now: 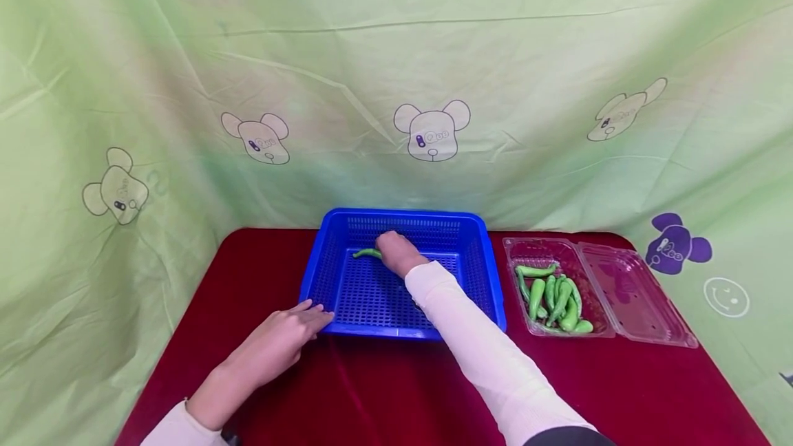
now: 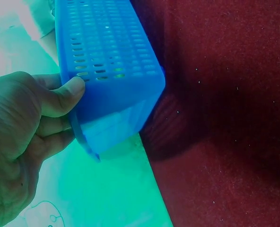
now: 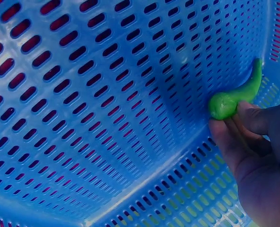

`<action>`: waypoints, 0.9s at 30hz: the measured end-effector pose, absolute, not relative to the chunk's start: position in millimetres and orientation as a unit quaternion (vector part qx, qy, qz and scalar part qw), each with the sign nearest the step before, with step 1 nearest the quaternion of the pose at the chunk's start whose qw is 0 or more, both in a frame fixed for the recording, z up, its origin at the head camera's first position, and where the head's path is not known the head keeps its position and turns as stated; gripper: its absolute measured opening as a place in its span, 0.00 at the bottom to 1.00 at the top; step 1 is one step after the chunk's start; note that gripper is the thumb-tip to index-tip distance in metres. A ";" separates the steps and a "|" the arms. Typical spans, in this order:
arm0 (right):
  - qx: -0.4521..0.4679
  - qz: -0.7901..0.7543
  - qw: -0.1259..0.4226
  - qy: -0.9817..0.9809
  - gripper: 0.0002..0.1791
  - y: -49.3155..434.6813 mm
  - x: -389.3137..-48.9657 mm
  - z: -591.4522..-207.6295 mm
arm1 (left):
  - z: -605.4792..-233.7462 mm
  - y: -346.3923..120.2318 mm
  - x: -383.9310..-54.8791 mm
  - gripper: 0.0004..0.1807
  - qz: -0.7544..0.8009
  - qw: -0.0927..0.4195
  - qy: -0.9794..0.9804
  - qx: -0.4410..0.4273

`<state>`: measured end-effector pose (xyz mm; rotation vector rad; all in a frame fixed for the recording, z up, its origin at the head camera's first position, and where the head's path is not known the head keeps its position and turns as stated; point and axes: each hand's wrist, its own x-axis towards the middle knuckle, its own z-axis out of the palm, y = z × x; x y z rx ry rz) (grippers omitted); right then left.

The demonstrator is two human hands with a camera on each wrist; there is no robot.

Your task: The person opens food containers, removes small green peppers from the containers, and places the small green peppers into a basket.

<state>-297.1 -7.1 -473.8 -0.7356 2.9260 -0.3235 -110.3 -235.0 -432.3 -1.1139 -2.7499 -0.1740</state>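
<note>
1. basket [image 1: 384, 331] of blue plastic, with many slots in its floor and walls, stands on the worktop [image 1: 384, 391], which has a dark red cover.
2. your right hand [image 1: 396, 252] is inside this basket, low down, toward the far wall. its grip is nearly closed: thumb and fingers pinch one green pepper [image 3: 246, 92].
3. this pepper is inside the basket, close to the floor of it. its thick end is near your fingers, and its thin end is curved. whether the pepper touches the floor, i cannot tell.
4. your left hand [image 1: 279, 339] is at the near left corner of the basket. its grip holds the rim, with the thumb on the outer wall and the fingers on the other side.
5. on your right, just beside the basket, a clear plastic box [image 1: 588, 288] lies on the worktop, with its lid [image 1: 638, 294] folded out to the right. more green peppers [image 1: 560, 301] lie in the box in a loose heap.
6. behind the worktop hangs a light green curtain [image 1: 347, 74] with printed mouse heads [image 1: 432, 133]. you wear white sleeves [image 1: 477, 343].
</note>
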 end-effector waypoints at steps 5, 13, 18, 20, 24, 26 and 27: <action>-0.247 -0.082 0.034 0.965 0.09 -9.1 -291.3 -474.7 | -432.5 -234.3 -109.8 0.20 -0.058 0.083 -0.923 -0.371; -0.230 -0.043 0.012 0.972 0.08 -12.6 -285.1 -477.7 | -432.0 -234.4 -110.7 0.20 -0.058 0.091 -0.921 -0.374; -0.229 -0.037 0.006 0.973 0.07 -12.7 -286.5 -478.5 | -431.5 -233.5 -111.0 0.21 -0.058 0.089 -0.922 -0.371; -0.228 -0.039 0.007 0.973 0.07 -11.7 -286.8 -478.4 | -430.9 -232.9 -111.1 0.21 -0.059 0.086 -0.923 -0.370; -0.235 -0.037 0.010 0.971 0.07 -8.3 -288.5 -476.8 | -429.3 -232.9 -110.7 0.21 -0.061 0.085 -0.923 -0.370; -0.244 -0.035 0.006 0.969 0.07 -5.9 -290.5 -475.0 | -428.3 -233.5 -110.4 0.21 -0.063 0.087 -0.922 -0.371; -0.249 -0.034 0.005 0.968 0.06 -4.4 -291.9 -473.1 | -428.1 -233.9 -110.3 0.21 -0.064 0.088 -0.922 -0.371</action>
